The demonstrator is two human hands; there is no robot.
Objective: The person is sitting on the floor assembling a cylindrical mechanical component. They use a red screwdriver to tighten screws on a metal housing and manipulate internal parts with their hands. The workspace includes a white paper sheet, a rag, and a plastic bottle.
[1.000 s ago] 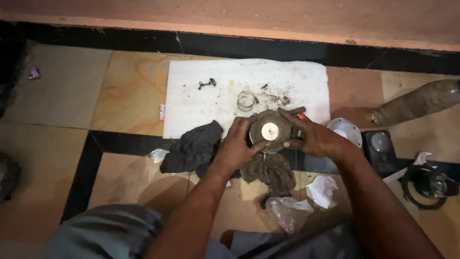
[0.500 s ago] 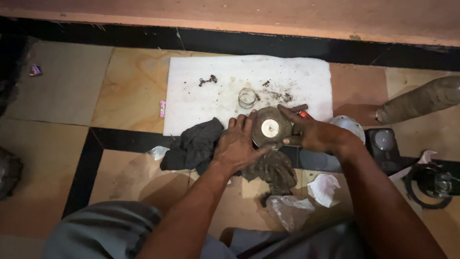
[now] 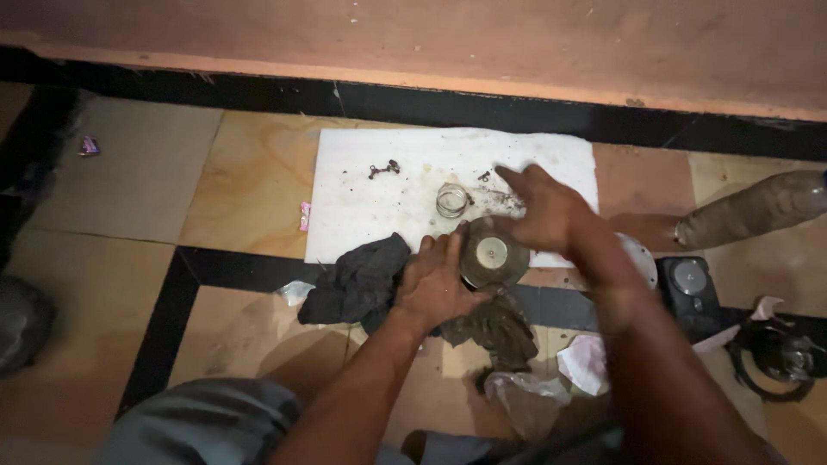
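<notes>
Head view. Tiled floor [image 3: 138, 181] in tan squares with black bands, closed at the far side by a black skirting strip under a pinkish wall. One white sheet [image 3: 362, 207] lies flat on the tiles, its far edge close to the skirting; bare tile stays open to the left of it, while the right side is crowded.

One round metal part [image 3: 493, 256], disc-shaped with a pale centre, sits at the near edge of the sheet, between the two hands. Left hand [image 3: 435, 284] cups its left rim, fingers curled against it. Right hand [image 3: 543, 207] lies over its far right side, fingers loosely spread, the forefinger stretched out toward the debris on the sheet; whether it grips the part cannot be told.

On the sheet: one wire spring [image 3: 452, 200], just far of the part, and one small cluster of dark hardware [image 3: 384, 169] farther left. Two dark rags, one [image 3: 357, 280] left of the left hand, one [image 3: 495, 331] near of the part. One black box [image 3: 689, 293] and one grey bottle [image 3: 758, 211] lie to the right.
</notes>
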